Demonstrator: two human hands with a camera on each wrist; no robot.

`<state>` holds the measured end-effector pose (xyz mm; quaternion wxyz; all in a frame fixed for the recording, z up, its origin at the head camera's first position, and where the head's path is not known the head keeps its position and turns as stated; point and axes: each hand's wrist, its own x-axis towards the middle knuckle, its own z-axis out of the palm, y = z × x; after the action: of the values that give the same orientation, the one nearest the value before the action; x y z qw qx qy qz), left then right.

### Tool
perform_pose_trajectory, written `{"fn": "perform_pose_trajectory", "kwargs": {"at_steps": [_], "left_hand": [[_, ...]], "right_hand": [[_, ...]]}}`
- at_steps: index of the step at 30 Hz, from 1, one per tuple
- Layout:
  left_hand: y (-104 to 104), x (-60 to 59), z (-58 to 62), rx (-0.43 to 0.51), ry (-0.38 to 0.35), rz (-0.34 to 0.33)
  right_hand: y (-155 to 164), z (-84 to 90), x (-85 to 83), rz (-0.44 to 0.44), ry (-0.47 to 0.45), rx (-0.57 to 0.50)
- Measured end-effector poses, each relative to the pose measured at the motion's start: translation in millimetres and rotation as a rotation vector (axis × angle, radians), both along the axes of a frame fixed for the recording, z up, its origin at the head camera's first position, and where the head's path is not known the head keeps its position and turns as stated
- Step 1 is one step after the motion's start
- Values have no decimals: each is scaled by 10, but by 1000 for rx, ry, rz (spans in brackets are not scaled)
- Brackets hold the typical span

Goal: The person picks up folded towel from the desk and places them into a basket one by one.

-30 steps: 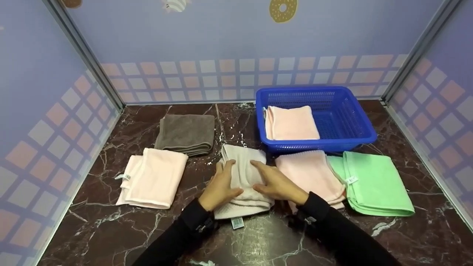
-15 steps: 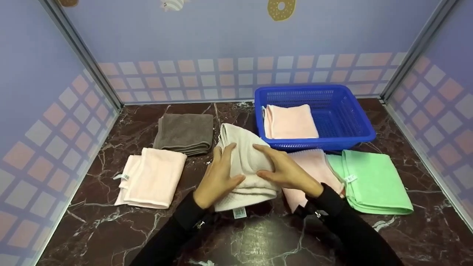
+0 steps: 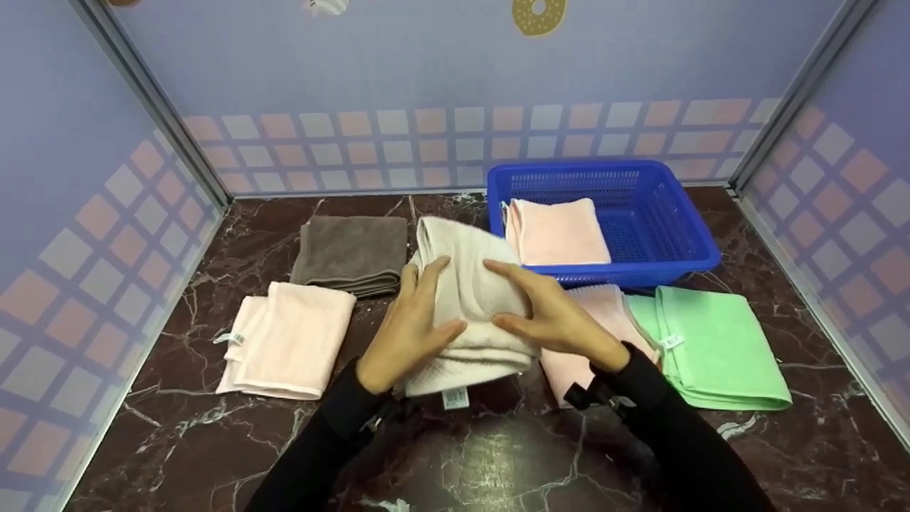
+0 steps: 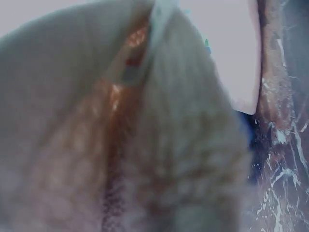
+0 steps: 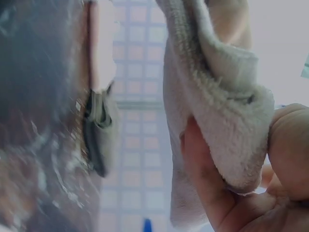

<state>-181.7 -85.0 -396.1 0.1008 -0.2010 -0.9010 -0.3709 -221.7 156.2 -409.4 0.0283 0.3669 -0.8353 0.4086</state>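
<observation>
Both hands hold a folded off-white towel (image 3: pixel 473 284) above the marble surface, its tag (image 3: pixel 456 398) hanging from the near edge. On the towel's left side the left hand (image 3: pixel 409 323) grips with thumb on top. The right hand (image 3: pixel 558 309) grips the right side, and in the right wrist view fingers (image 5: pixel 205 179) reach under the towel fold (image 5: pixel 231 125). Blurred cloth (image 4: pixel 183 135) fills most of the left wrist view. Behind and to the right, a blue basket (image 3: pixel 665 267) contains a folded pink towel (image 3: pixel 561 231).
A folded grey-brown towel (image 3: pixel 352 249) lies at back left, with a pale pink towel (image 3: pixel 295 341) in front of it. Right of the hands lie another pink towel (image 3: pixel 604 313), partly covered by the right arm, and a green towel (image 3: pixel 721 348). Patterned walls (image 3: pixel 469 142) enclose the surface.
Both hands have lifted the off-white towel off the surface and moved it slightly away from the body. Its far edge now rises beside the basket. The other towels stay put.
</observation>
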Motion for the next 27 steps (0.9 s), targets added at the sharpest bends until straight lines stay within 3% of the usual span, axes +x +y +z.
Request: {"fn": "perform_pose_trajectory", "kwargs": {"at_steps": [5, 10, 14, 18, 22, 27], "left_hand": [[139, -236, -22, 53, 38, -33], [372, -566, -66, 110, 27, -77], [601, -861, -75, 150, 18, -80], [806, -1096, -96, 171, 34, -82], [970, -1256, -154, 114, 53, -76], [1091, -1353, -290, -71, 65, -75]], "right_hand": [[191, 152, -170, -72, -1, -37], [423, 238, -398, -172, 27, -53], [592, 208, -595, -296, 87, -136], [738, 130, -778, -399, 89, -269], [850, 41, -948, -475, 96, -313], [953, -146, -1099, -530, 80, -265]]}}
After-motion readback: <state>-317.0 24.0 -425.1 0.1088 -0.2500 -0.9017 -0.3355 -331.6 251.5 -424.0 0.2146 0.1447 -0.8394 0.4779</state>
